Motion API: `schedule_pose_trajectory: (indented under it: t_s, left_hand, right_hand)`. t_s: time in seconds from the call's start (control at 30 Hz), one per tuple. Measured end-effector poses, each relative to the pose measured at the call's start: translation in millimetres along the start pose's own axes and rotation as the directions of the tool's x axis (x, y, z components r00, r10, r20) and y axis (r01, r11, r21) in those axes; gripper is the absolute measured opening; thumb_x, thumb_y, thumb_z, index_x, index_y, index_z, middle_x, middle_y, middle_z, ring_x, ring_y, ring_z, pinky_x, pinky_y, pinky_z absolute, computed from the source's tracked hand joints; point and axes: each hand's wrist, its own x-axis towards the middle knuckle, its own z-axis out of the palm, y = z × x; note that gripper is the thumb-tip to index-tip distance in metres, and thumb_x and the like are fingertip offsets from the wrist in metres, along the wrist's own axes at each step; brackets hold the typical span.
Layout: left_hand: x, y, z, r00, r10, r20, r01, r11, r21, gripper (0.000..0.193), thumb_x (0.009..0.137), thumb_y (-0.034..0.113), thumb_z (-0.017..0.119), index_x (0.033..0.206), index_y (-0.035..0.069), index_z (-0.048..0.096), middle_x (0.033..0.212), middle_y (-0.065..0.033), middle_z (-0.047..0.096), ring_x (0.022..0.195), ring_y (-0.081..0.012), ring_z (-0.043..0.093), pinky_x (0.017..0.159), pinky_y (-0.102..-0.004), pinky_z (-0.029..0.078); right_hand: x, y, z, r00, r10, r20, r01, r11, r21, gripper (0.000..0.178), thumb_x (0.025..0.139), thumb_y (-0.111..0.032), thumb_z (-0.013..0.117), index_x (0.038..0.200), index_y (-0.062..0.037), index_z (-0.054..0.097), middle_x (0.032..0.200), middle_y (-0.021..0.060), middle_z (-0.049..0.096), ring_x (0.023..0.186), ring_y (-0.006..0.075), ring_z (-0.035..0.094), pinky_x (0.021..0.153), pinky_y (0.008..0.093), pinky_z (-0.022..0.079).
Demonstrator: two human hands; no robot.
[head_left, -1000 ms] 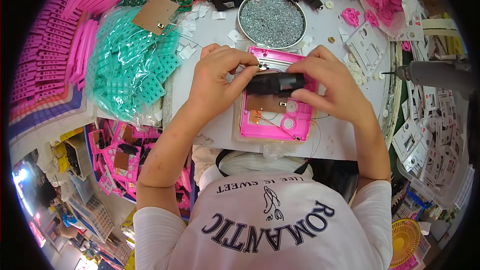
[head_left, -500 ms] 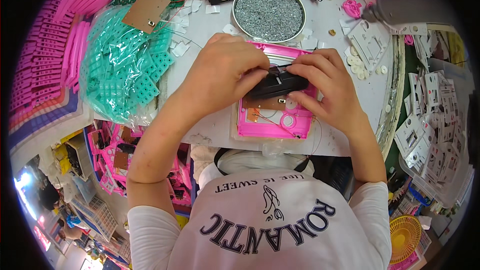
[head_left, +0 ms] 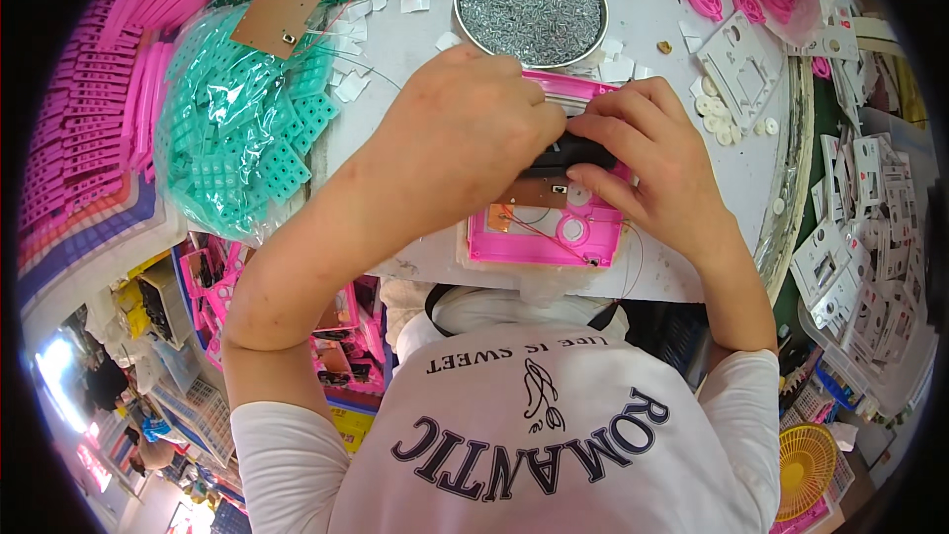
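Note:
A pink plastic housing [head_left: 539, 253] lies on the table in front of me, its inside facing up. A black plastic part [head_left: 571, 155] sits over its middle. My right hand [head_left: 647, 153] grips this part's right end, with the thumb below and the fingers above. My left hand [head_left: 474, 133] is curled closed over the part's left side and hides it; what its fingertips pinch is out of sight. Below the black part a brown circuit board [head_left: 539, 192] shows in the housing, with thin red wires [head_left: 544, 240] running toward the lower right corner.
A round metal bowl of screws [head_left: 532, 5] stands just beyond the housing. To the left are a bag of teal plastic pieces [head_left: 247, 138], a loose brown board [head_left: 280, 17] and stacked pink shells [head_left: 89, 119]. White panels [head_left: 739, 69] and small white discs [head_left: 716, 114] lie right.
My left hand has rolled over the black part, its fingers now closed and hiding the part's left side. The dark cylindrical tool at the upper right has gone from view.

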Motion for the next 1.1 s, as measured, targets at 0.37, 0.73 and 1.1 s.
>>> schedule_pose_trajectory:
  t_s: [0.37, 0.73, 1.1]
  left_hand:
    - [-38, 48, 20, 0.945, -0.255, -0.203, 0.253, 0.967, -0.035, 0.034, 0.085, 0.009, 0.068, 0.117, -0.001, 0.067, 0.107, -0.0127, 0.066, 0.085, -0.0277, 0.063, 0.079, -0.0403, 0.048]
    - [-4, 1, 12, 0.828, -0.515, 0.219, 0.537, 0.621, -0.571, 0.018, 0.086, 0.014, 0.073, 0.092, -0.003, 0.071, 0.069, -0.0078, 0.064, 0.064, -0.0125, 0.060, 0.062, -0.0292, 0.049]
    - [36, -26, 6, 0.873, -0.281, 0.398, 0.449, 0.783, -0.430, 0.019, 0.085, 0.017, 0.070, 0.087, -0.002, 0.069, 0.073, -0.0085, 0.067, 0.064, -0.0151, 0.060, 0.063, -0.0321, 0.049]
  right_hand:
    - [-7, -15, 6, 0.996, 0.036, 0.079, -0.030, 0.996, -0.079, 0.042, 0.076, -0.011, 0.074, 0.118, -0.0136, 0.068, 0.112, 0.0091, 0.059, 0.098, 0.0295, 0.059, 0.072, 0.0375, 0.056]
    - [-4, -34, 1, 0.988, 0.086, 0.129, -0.052, 0.968, -0.245, 0.044, 0.076, -0.011, 0.072, 0.119, -0.0121, 0.066, 0.114, 0.0111, 0.060, 0.099, 0.0296, 0.059, 0.070, 0.0362, 0.057]
    - [-4, -16, 3, 0.995, 0.062, 0.074, -0.050, 0.987, -0.150, 0.054, 0.072, -0.010, 0.079, 0.123, -0.0098, 0.061, 0.108, 0.0103, 0.060, 0.096, 0.0311, 0.060, 0.072, 0.0378, 0.056]
